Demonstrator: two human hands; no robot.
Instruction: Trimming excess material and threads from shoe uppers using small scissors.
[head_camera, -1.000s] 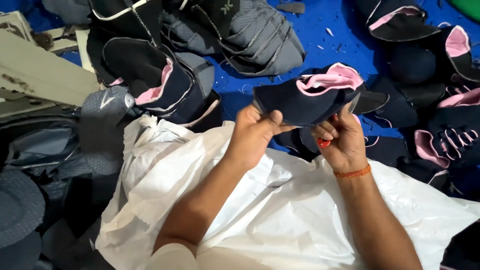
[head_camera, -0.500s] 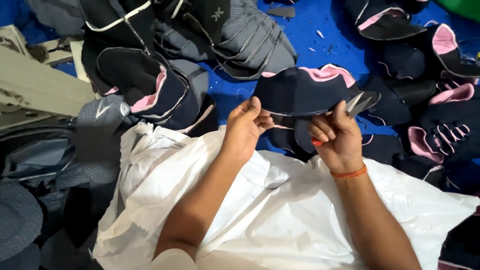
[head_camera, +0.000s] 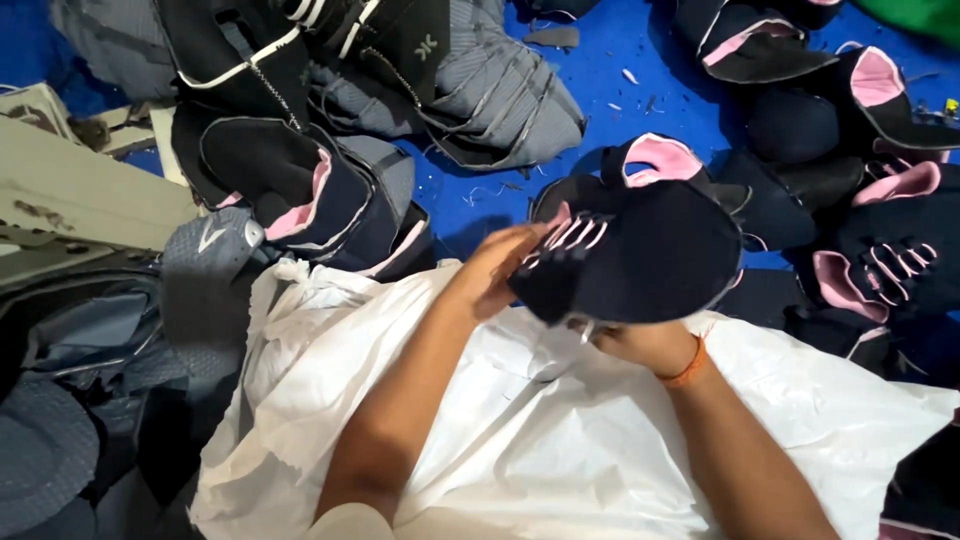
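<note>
I hold a dark navy shoe upper (head_camera: 640, 255) with pink lining and pink lace loops above a white sack (head_camera: 560, 440) on my lap. My left hand (head_camera: 492, 268) grips its left edge by the lace loops. My right hand (head_camera: 640, 342) holds it from underneath, mostly hidden by the piece; an orange band circles that wrist.
More navy-and-pink uppers (head_camera: 880, 200) are heaped on the blue floor (head_camera: 620, 90) to the right. Black and grey uppers (head_camera: 400, 80) pile at the top and left. A navy-pink upper (head_camera: 290, 190) lies left of my hands. Beige boards (head_camera: 70, 200) sit at far left.
The upper has been turned over: earlier its pink collar faced up, now its dark outer side and lace loops face me. My right hand moved beneath it.
</note>
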